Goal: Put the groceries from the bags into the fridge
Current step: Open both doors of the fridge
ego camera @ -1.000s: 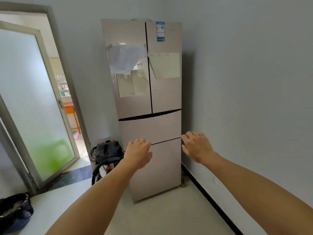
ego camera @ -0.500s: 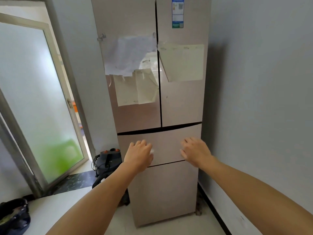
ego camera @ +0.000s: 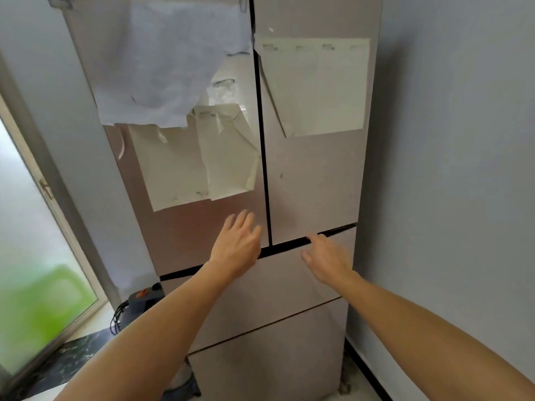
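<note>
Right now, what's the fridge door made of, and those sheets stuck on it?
The fridge door looks like smooth, pinkish-beige coated metal or glass; its faint sheen leaves that open. The sheets look like thin paper: pale, creased, with curling corners.

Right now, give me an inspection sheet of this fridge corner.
Surface: pale floor, only a strip in view.
Job's things: fridge, both upper doors and both lower drawers shut; no bags or groceries in view.
Clutter: papers stuck on the left door, another sheet on the right door.
Grip: left hand open, empty, over the left door's lower edge; right hand open, empty, fingertips at the dark gap under the right door.
Cables: black coil on the dark machine left of the fridge.
Surroundings: grey wall on the right, frosted glass door on the left.
</note>
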Motion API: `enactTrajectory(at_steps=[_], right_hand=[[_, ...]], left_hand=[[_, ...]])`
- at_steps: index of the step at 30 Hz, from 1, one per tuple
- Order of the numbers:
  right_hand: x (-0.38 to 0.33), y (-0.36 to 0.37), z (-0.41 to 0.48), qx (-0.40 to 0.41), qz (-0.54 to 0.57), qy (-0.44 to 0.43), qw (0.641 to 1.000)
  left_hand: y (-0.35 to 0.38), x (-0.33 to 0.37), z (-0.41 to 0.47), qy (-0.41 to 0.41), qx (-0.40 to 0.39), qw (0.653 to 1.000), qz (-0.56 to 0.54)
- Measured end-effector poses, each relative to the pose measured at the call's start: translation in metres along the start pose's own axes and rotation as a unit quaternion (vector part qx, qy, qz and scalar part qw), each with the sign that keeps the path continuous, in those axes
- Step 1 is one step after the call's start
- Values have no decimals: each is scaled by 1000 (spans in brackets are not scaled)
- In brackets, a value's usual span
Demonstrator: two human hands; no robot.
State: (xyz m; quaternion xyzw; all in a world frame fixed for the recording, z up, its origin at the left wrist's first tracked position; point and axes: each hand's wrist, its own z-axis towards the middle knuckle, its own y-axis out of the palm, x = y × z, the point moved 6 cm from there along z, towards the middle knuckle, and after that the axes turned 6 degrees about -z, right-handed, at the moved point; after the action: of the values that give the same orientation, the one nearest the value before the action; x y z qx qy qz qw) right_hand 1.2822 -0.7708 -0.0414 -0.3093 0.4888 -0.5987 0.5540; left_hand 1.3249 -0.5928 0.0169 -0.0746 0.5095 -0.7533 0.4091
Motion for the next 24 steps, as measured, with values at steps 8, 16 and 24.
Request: enactTrajectory(at_steps=[8,16,24], right_hand=[[6,78,71,-25,364,315,876],[2,137,113,84,579,536,608],[-7,150,119,86,647,511,559]], left_hand=[[77,-43,37,24,55,998,23],[114,-70,37,104,151,980,79],[118,-71,38,114,195,970,94]])
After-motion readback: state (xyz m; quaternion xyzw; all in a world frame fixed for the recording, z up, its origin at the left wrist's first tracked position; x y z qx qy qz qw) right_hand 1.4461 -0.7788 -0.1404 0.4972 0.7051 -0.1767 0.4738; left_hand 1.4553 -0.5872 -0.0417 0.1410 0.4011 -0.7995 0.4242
